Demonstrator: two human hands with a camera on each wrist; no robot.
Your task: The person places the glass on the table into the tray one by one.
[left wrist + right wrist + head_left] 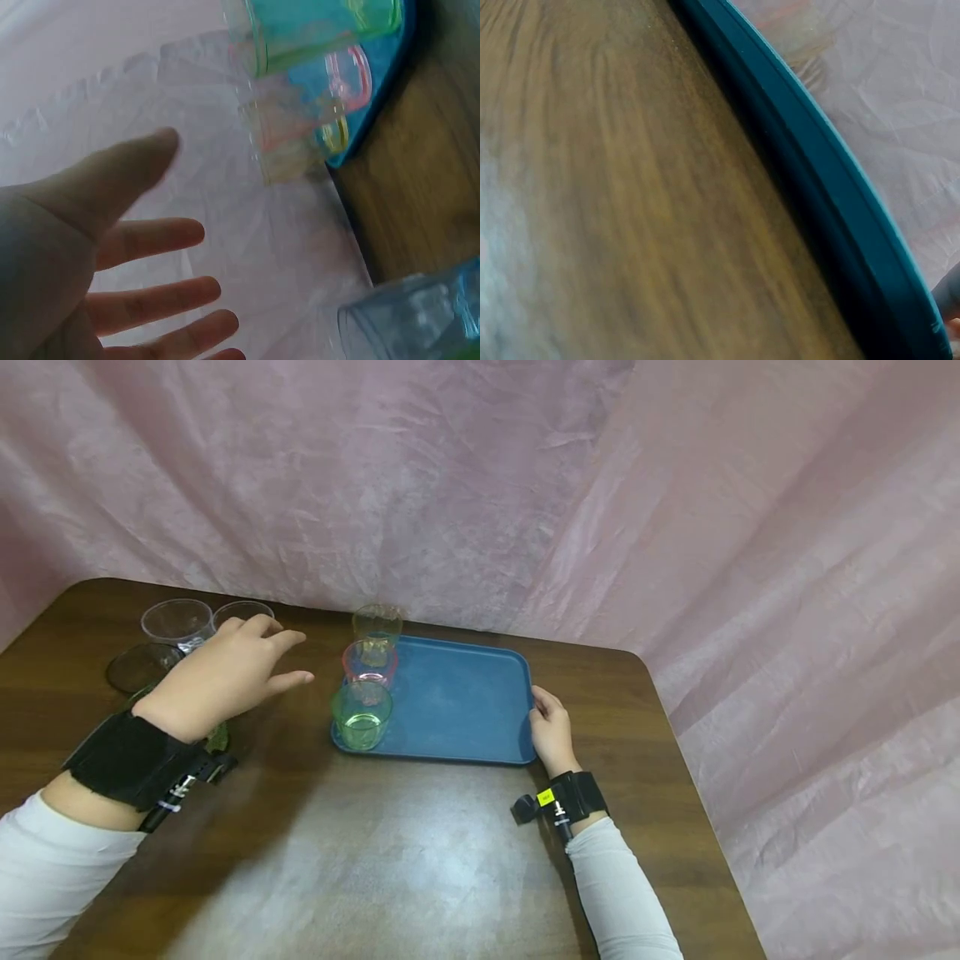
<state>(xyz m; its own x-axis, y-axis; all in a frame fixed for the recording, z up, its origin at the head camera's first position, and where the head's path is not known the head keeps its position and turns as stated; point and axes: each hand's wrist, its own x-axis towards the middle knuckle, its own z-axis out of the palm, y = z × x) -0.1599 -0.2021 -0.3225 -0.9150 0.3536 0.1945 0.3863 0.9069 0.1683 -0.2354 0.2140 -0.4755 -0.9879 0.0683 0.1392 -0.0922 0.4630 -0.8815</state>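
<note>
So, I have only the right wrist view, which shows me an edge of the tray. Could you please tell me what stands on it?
Observer: A green cup, a red cup and a yellow cup, in a row along the left edge of the tray.
Operator: Thank you. Does the left hand hold something?
Observer: No, it is empty.
Operator: And are there other cups?
Observer: Yes, two clear cups stand beyond that hand.
</note>
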